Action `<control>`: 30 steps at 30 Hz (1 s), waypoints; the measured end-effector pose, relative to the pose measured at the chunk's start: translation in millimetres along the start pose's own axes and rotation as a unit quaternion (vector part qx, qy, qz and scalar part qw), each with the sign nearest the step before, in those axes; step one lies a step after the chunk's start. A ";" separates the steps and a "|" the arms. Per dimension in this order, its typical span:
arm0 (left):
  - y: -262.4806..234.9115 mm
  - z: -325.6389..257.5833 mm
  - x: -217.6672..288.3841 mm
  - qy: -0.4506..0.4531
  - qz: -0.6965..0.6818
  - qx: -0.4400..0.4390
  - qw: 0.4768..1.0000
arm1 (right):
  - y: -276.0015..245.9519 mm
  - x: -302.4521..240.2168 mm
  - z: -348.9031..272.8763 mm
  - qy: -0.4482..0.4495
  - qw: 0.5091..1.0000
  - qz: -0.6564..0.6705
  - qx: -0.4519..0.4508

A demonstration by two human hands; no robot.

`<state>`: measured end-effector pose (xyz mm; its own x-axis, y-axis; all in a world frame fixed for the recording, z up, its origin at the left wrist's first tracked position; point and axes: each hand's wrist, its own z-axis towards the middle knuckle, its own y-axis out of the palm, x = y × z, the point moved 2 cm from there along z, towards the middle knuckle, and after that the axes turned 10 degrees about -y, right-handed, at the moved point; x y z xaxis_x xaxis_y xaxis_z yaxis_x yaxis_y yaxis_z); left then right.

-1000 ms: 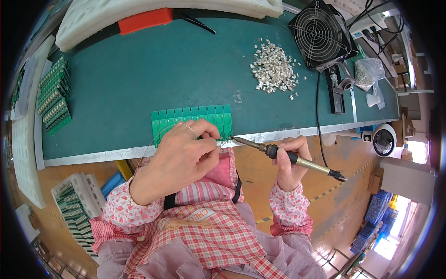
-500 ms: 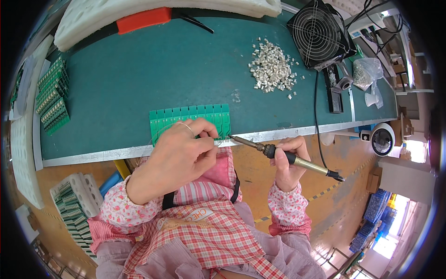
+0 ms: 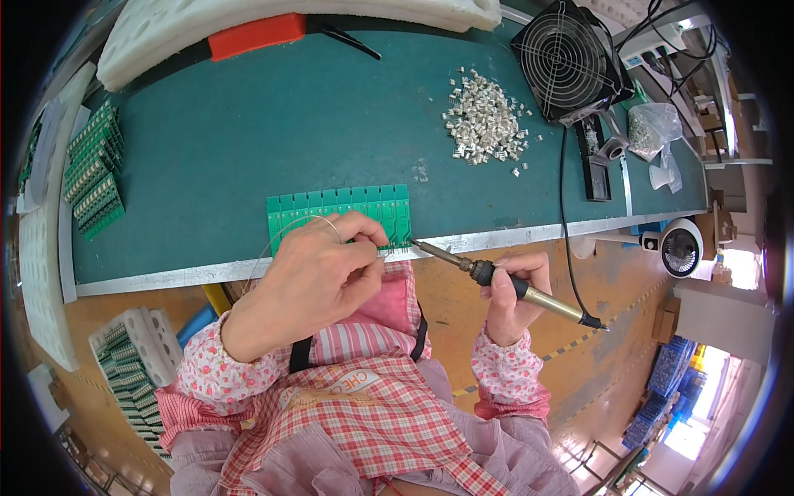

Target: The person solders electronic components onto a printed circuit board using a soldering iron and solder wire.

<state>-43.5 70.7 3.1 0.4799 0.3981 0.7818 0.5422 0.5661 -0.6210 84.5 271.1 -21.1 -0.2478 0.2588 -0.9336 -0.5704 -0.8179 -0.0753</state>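
Observation:
A green circuit board panel (image 3: 339,201), divided into several narrow strips, lies at the near edge of the bench. My left hand (image 3: 310,277) rests over its near side, thumb and fingers pinched on a thin solder wire (image 3: 285,225) that loops back over the hand. The pinched end of the wire is hidden by the fingers. In my right hand (image 3: 514,298) is a soldering iron (image 3: 480,269), gripped by its dark and brass-coloured handle. Its tip touches or nearly touches the board's near right corner, beside a row of small pins.
A pile of small silvery parts (image 3: 484,120) lies toward the back right, near a black fan (image 3: 566,59) and a black tray holder (image 3: 595,161). Black tweezers (image 3: 351,41) lie at the back. Stacked boards (image 3: 95,169) stand at left. The iron's cord (image 3: 564,198) crosses the bench edge.
The iron's tip has shifted slightly right, and its handle's rear end has dropped a little toward me. My left hand has barely moved, still pinching the wire.

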 end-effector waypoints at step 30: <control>1.5 -2.9 -1.0 -0.014 -0.012 0.038 0.999 | 9.3 7.5 -6.5 -0.047 0.998 -0.019 -0.029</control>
<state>-41.1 69.0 1.3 0.4479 0.4031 0.7981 0.4982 0.6287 -0.5971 82.4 262.1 -31.1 -0.3005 0.3344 -0.8933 -0.5357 -0.8340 -0.1320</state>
